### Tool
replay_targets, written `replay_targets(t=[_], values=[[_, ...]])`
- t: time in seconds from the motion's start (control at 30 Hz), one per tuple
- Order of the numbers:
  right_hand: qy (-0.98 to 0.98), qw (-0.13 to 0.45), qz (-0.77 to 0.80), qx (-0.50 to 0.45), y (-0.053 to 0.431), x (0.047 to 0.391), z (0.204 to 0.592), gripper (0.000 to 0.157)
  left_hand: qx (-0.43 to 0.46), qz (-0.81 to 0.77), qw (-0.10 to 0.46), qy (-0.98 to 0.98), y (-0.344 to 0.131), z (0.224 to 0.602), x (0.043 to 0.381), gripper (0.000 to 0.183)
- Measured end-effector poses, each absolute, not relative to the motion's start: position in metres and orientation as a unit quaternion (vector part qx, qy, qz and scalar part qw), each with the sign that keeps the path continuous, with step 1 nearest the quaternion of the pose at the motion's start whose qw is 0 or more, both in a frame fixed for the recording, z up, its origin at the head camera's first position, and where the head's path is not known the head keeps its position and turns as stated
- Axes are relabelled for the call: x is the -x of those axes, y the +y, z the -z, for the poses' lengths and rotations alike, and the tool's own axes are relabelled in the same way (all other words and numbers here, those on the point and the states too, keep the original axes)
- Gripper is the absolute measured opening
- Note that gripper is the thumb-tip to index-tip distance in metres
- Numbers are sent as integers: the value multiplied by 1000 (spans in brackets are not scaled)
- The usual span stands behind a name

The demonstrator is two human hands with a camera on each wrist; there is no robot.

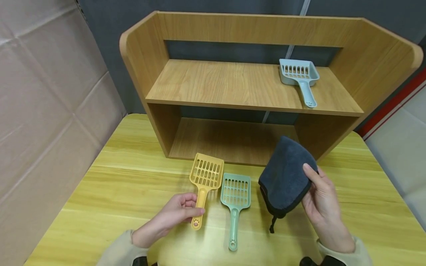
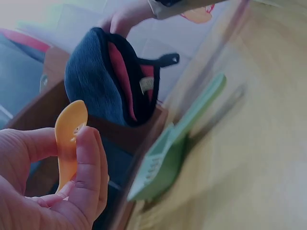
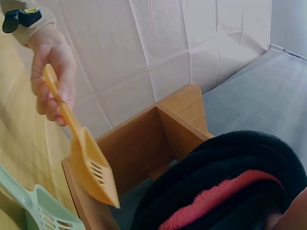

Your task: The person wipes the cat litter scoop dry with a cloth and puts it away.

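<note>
My left hand pinches the handle of a yellow litter scoop between thumb and fingers, its slotted head pointing toward the shelf. In my right hand is a dark blue plush cloth, folded like a pouch, with black edging and a short loop hanging at its lower end. Its red lining and a small label show in the left wrist view. Between the hands, a green litter scoop lies on the table, handle toward me; the yellow one is just left of its head.
A two-level wooden shelf stands at the back of the wood-grain table. On its upper board, at the right, lies a light blue litter scoop, handle toward the front edge. A pale draped wall rises on the left.
</note>
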State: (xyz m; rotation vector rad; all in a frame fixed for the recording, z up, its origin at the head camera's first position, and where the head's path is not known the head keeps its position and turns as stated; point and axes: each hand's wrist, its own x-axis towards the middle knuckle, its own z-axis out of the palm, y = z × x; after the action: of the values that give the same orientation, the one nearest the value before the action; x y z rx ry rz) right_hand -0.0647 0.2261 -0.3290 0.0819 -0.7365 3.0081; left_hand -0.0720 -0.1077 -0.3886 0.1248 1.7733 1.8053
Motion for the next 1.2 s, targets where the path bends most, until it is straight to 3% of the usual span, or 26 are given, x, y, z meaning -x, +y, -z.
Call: replay_targets(t=[0.43, 0.67, 0.87, 1.2], values=[[-298, 68, -952, -1, 213, 70, 330, 21, -103, -680, 286, 668, -69, 371, 77, 23], [-391, 146, -907, 54, 202, 74, 327, 9, -123, -693, 281, 652, -52, 364, 80, 23], [-420, 199, -884, 55, 192, 81, 328, 9, -144, -699, 277, 644, -36, 359, 81, 20], [-563, 197, -801, 52, 180, 91, 330, 13, -156, -688, 253, 662, -19, 355, 86, 20]])
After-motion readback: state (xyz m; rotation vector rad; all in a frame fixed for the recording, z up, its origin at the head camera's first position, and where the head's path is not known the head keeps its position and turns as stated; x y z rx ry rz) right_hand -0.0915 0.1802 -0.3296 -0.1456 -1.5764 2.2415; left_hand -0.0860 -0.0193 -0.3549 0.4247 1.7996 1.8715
